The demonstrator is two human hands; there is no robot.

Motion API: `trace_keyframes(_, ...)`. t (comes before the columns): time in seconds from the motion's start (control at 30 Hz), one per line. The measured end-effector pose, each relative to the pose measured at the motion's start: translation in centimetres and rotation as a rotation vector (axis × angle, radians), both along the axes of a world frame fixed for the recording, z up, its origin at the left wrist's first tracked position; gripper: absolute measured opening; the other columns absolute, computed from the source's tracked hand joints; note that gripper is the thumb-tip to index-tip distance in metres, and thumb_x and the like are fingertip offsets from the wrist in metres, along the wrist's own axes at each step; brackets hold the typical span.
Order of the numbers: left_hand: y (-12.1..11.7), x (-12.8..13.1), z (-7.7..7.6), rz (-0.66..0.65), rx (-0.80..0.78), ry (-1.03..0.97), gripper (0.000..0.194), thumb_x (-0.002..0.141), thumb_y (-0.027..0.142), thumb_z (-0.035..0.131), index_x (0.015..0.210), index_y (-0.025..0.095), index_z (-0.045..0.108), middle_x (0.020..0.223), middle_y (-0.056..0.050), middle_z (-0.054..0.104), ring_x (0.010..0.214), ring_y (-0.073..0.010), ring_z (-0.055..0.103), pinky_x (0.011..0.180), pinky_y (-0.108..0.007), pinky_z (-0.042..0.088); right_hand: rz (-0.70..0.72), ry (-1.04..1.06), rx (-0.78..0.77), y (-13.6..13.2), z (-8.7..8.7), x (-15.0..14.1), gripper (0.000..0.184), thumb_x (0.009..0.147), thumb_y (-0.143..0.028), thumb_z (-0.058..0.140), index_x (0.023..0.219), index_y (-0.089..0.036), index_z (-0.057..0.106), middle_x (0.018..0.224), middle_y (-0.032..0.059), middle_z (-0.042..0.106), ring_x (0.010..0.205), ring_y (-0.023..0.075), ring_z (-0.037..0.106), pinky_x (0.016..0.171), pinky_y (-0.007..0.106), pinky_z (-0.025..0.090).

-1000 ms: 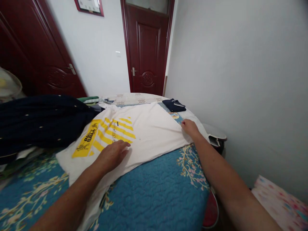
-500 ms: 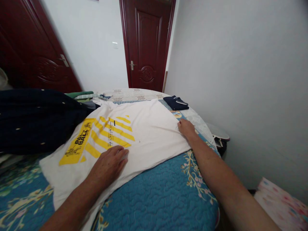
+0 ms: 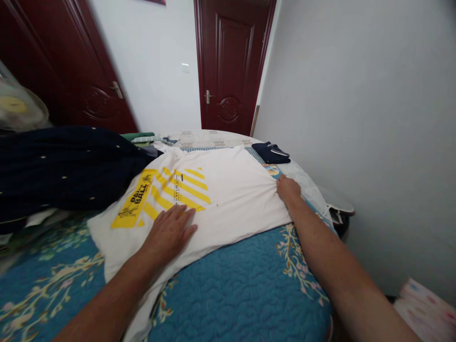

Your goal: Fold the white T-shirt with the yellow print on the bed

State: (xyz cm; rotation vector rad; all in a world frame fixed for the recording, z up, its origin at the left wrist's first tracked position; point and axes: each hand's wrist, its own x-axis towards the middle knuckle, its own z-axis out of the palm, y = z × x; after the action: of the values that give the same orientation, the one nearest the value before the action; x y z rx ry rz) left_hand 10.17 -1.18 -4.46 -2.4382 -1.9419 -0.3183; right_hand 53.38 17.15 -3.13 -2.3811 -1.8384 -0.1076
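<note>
White T-shirt spread on blue quilted bedspread, left grip wide, palm flat beside yellow print, right grip narrow, pinching shirt edge, navy garment alongside

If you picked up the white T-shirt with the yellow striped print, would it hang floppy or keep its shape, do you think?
It would probably hang floppy: the white T-shirt gathers into soft creases at the right hand. It looks thin, so it is likely light. It lies loosely over the blue quilted bedspread, so it may shift when pushed.
</note>
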Motion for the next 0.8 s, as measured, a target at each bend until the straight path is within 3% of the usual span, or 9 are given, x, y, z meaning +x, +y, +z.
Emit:
trace_keyframes(0.17,-0.5,0.7,0.8,0.075,-0.107,0.026,0.062,0.105,0.055,0.045,0.157,0.023,0.054,0.17,-0.017,0.043,0.159,-0.0407,0.033,0.127,-0.063,0.026,0.134,-0.045,0.126,-1.3,1.2,-1.8,0.041,0.107,-0.027,0.04,0.131,-0.008,0.067,0.131,0.0269,0.068,0.126,0.0374,0.061,0.105,0.051,0.049)
trace_keyframes(0.33,-0.8,1.0,1.1,0.091,-0.129,0.0,0.063,0.103,0.057,0.051,0.159,0.027,0.053,0.172,-0.014,0.041,0.161,-0.04,0.031,0.128,-0.064,0.023,0.677,0.122,0.292,-5.7,1.0,-9.8,0.053,0.108,-0.033,0.039,0.156,-0.014,0.052,0.16,0.018,0.053,0.153,0.0299,0.041,0.128,0.049,0.031)
trace_keyframes(0.43,-0.9,1.0,0.9,0.088,-0.121,-0.025,0.067,0.101,0.062,0.052,0.16,0.028,0.052,0.173,-0.014,0.039,0.162,-0.0414,0.028,0.128,-0.067,0.02,1.02,0.211,0.239,-9.0,-0.6,-15.2,0.059,0.11,-0.039,0.039,0.163,-0.016,0.046,0.167,0.0139,0.047,0.16,0.0261,0.033,0.132,0.047,0.029)
trace_keyframes(0.5,-0.9,0.9,0.7,0.096,-0.127,-0.027,0.069,0.101,0.065,0.051,0.161,0.03,0.052,0.174,-0.014,0.037,0.162,-0.0424,0.026,0.127,-0.07,0.018,1.119,0.206,0.152,-10.3,-1.6,-17.2,0.061,0.109,-0.043,0.042,0.164,-0.017,0.045,0.169,0.0139,0.044,0.161,0.0279,0.031,0.132,0.05,0.028)
trace_keyframes(0.6,-0.9,0.8,0.6,0.122,-0.135,-0.03,0.076,0.098,0.073,0.05,0.163,0.032,0.049,0.176,-0.014,0.033,0.162,-0.0459,0.023,0.125,-0.076,0.016,1.031,0.126,0.008,-10.1,-2.3,-17.1,0.063,0.11,-0.051,0.042,0.164,-0.02,0.045,0.173,0.0137,0.038,0.162,0.0331,0.03,0.131,0.057,0.025)
trace_keyframes(0.8,0.0,-1.5,0.2,0.212,-0.14,-0.053,0.078,0.102,0.073,0.037,0.167,0.029,0.042,0.177,-0.015,0.031,0.163,-0.0438,0.022,0.126,-0.071,0.015,0.631,-0.015,-0.065,-5.6,-2.5,-11.1,0.067,0.111,-0.056,0.034,0.167,-0.02,0.04,0.176,0.0149,0.031,0.163,0.0347,0.026,0.129,0.06,0.023)
